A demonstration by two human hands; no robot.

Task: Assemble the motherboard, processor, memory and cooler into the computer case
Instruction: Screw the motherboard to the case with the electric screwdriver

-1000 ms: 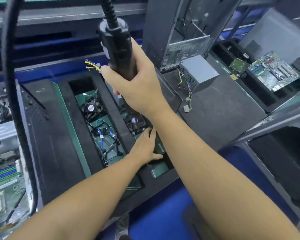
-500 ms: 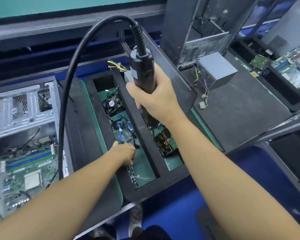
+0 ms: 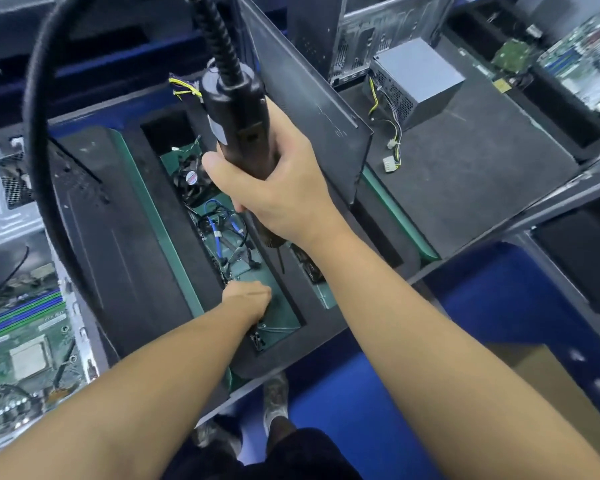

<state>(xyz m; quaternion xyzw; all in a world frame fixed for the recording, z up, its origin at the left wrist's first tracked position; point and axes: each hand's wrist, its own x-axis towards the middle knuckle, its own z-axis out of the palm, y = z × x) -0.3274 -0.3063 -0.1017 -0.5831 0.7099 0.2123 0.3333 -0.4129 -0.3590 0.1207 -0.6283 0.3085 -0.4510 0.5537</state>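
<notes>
The right hand (image 3: 274,192) wrapped its fingers around one screwdriver (image 3: 239,123). The left hand (image 3: 246,301) was down in the tray compartment (image 3: 284,317) where one cooler (image 3: 191,176) lay; its grip could not be seen. One motherboard (image 3: 21,344) lay in the case (image 3: 0,209) at left.

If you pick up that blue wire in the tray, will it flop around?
Probably yes: the blue wire lies in loose curves, so it looks bendy. It is thin, so it is likely light. It might pull the black wires up too, since they lie tangled together.

Green motherboard (image 3: 25,358) lies flat inside the open case (image 3: 0,209).
</notes>
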